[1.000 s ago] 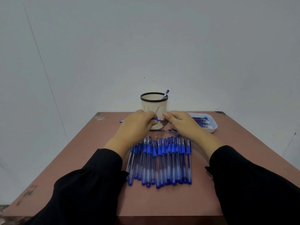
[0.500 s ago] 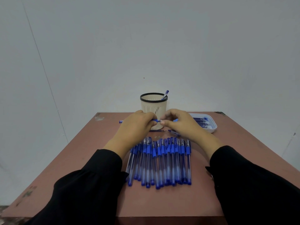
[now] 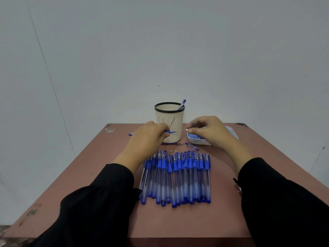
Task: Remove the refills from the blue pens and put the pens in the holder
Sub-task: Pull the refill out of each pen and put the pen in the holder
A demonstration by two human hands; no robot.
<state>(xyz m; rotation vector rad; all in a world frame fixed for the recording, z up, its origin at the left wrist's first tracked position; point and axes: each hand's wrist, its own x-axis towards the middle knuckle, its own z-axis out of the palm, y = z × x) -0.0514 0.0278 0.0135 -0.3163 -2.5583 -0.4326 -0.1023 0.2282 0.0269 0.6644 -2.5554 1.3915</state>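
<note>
The left hand's fingers [image 3: 162, 130] are curled round a blue pen [image 3: 170, 132] held level before the holder [image 3: 169, 122], its refill tip bared, likely for pulling. The right hand [image 3: 206, 131] pinches a small piece, probably the unscrewed nose cone, above the tray [image 3: 196, 140]. One pen [image 3: 182, 104] already stands in the holder; a row of pens [image 3: 178, 177] waits on the bench [image 3: 89, 175]. No legible writing.

Left hand [image 3: 148, 138] curled — fingers gripping, right hand [image 3: 207, 130] raised, fingertips pinched, both arms black-sleeved — reaching forward
</note>
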